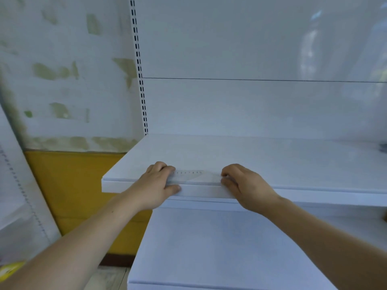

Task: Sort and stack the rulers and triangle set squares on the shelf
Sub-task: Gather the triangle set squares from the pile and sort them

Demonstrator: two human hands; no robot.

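Clear ruler (pixel 196 177) lies flat along the near edge of the upper white shelf (pixel 272 160), toward the shelf's left end, its printed numbers running along its far side. A faint triangular outline shows within the clear plastic, and I cannot tell how many pieces are stacked there.

At the far left a white perforated board (pixel 12 185) leans against the patchy wall (pixel 62 59), with a yellow panel (pixel 69 185) below it. The slotted upright (pixel 140 80) marks the left limit of the shelf unit, and the shelf's left corner juts out near it into open air above the yellow panel.

The left hand (pixel 159 181) grips the ruler's left end, with its fingers curled over the top and its thumb pressed on the shelf's front lip. The right hand (pixel 245 185) pinches the ruler's right end between curled fingers and thumb, just at the front edge.

Behind the ruler the shelf top runs bare to the white back panel (pixel 230 49), and it stretches bare to the right as far as a small dark object (pixel 383 147) at the picture's right border. Below and nearer, the lower shelf (pixel 209 248) sticks out under both forearms.
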